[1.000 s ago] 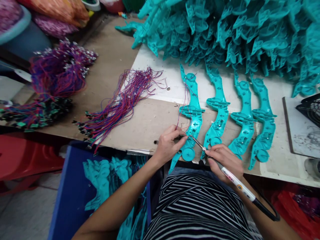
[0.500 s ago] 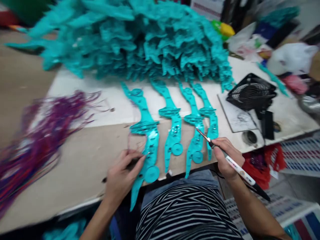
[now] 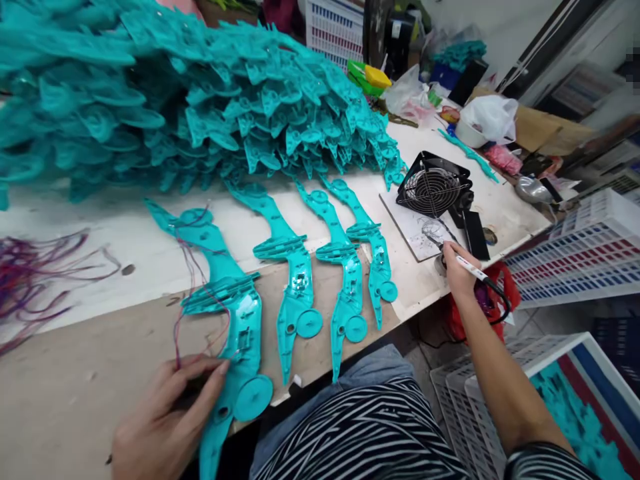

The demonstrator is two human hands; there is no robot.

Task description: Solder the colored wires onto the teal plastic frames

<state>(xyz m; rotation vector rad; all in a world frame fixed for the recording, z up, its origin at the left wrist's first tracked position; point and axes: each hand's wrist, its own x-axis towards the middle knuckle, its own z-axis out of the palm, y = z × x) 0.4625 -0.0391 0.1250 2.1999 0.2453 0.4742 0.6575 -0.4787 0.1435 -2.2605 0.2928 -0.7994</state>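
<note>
- filling much of the view, the worktable (image 3: 65, 407) shows white toward the back and brown along part of its front.
- the heap of teal pieces (image 3: 210, 100) lies across the back left of the worktable, many pieces piled on one another.
- a white crate (image 3: 575, 247) stands beyond the table's right edge; a lower crate (image 3: 555, 353), with teal pieces inside, sits beside the right forearm.
- four teal parts lie in a row in front of the heap: the leftmost teal part (image 3: 245, 310) under the left hand, then the second (image 3: 300, 280), the third (image 3: 350, 287) and the fourth (image 3: 380, 257), which lies closest to the fan.
- the black fan (image 3: 430, 187) stands at the back of a marked pale board (image 3: 407, 230).
- the left hand (image 3: 165, 413) has thumb and forefinger pinched together on thin wires, fingertips at the lower half of the leftmost teal part.
- the right hand (image 3: 460, 267), well apart from the left, is wrapped around the soldering iron (image 3: 470, 267), its tip end toward the pale board; whether it touches, i cannot tell.
- the thin wires (image 3: 176, 340), red and blue, loop over the leftmost teal part and down to the pinched fingers.
</note>
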